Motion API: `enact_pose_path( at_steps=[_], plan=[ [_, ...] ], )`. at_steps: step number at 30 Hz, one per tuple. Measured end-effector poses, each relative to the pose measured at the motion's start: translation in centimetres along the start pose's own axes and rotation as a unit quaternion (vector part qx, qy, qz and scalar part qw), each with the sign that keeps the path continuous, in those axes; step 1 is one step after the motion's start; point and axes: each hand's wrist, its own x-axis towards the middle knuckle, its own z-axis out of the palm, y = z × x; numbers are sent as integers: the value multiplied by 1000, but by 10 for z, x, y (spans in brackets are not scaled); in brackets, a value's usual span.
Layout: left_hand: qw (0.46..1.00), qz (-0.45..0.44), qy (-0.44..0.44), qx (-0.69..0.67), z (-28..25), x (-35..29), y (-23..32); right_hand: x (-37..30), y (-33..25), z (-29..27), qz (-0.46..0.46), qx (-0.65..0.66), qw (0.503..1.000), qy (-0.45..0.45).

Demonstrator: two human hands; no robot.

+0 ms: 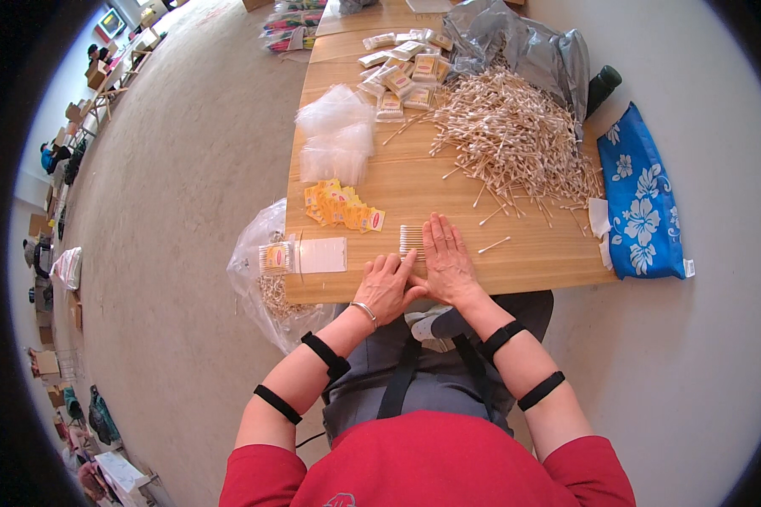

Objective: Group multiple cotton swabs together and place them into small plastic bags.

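Observation:
A small row of cotton swabs (411, 239) lies side by side on the wooden table, close to its near edge. My right hand (450, 260) rests flat along the row's right side, fingers straight and together, covering part of it. My left hand (387, 285) is at the row's near end, its index finger reaching to the swabs and its thumb pointing toward my right hand. One loose swab (495, 245) lies right of my right hand. To the left are a white card (323, 255) and a filled swab packet (276, 258). Behind them are scattered yellow labels (344, 207).
A large heap of swabs (516, 127) spills from a grey plastic bag (558, 63) at the back right. Filled packets (402, 74) and clear sleeves (336, 131) lie back left. A blue flowered bag (643, 207) is at right; a clear bag (249, 262) hangs by the left edge.

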Motion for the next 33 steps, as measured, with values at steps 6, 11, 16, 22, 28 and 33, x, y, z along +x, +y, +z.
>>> enact_pose_path(
  at_steps=[6, 11, 16, 22, 28, 33],
  plan=[
    [1000, -2, -1, -2, 0, 1, 0, 0, -1, 0, -1, 2, 1000, 4],
    [999, -39, -15, -9, -6, 8, 6, 0, 0, -1, -4, -18, 1000, -11],
    [999, -26, -27, 13, -8, 9, 6, 0, 0, -3, -2, -21, 1000, -21],
    [997, -63, -36, -20, -11, 15, 7, 0, -1, -7, -1, -16, 999, -38],
    [999, -45, -29, -12, -9, 18, 5, -1, 0, -6, -1, -29, 999, -37],
    [998, -46, -35, -8, -9, 18, 4, 0, -1, -5, -5, -11, 1000, -23]
  ],
)
